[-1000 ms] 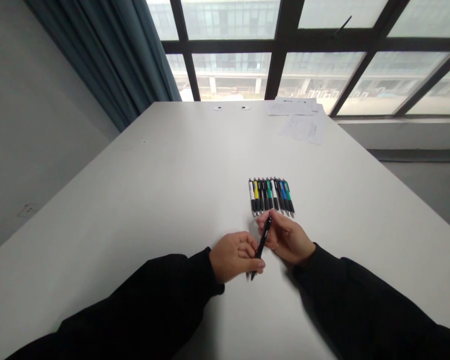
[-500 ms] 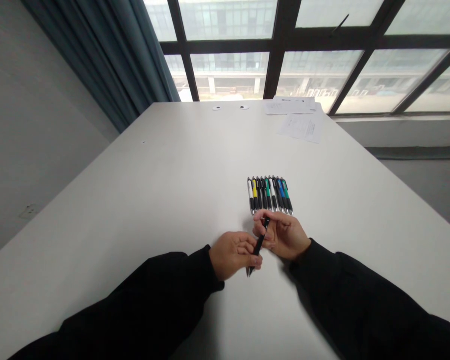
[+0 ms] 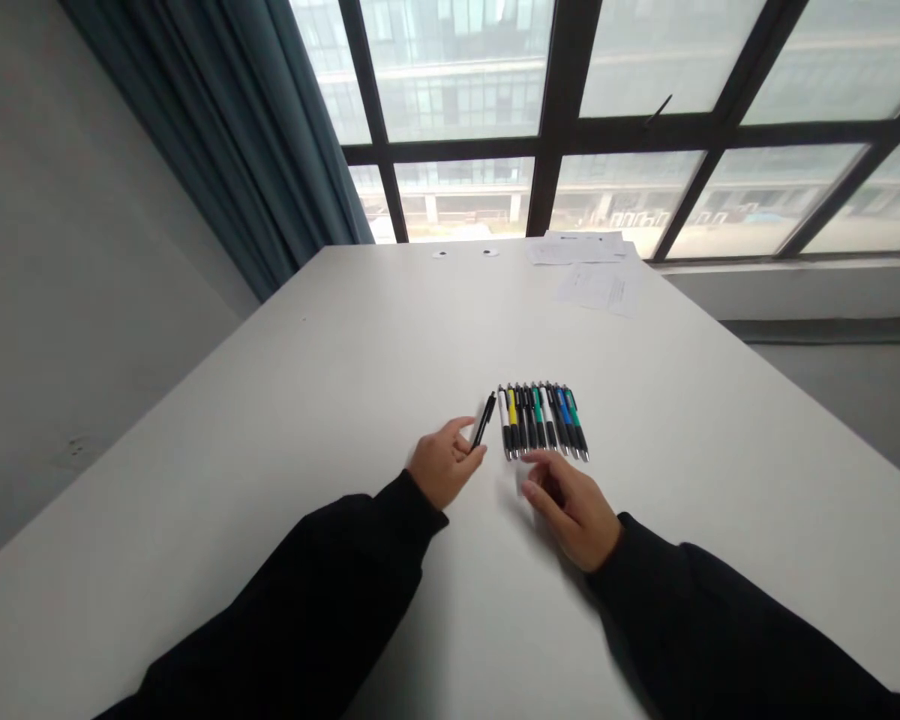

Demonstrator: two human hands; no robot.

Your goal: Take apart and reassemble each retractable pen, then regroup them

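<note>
Between the thumb and fingers of my left hand is a black pen, tilted with its upper end away from me. The pen is just left of a row of pens, which lie side by side in white, yellow, black, green and blue. My right hand is close in front of the row's near ends. Its thumb and forefinger are apart, and nothing shows between them; the other fingers are curled and partly hidden.
Sheets of paper lie at the far right of the white table. Two small white oval pieces are near its far edge. Beyond stand a window and a blue curtain.
My right hand has let go of the black pen. My left hand has carried it forward, up beside the row's left end. The view has tipped up slightly.
</note>
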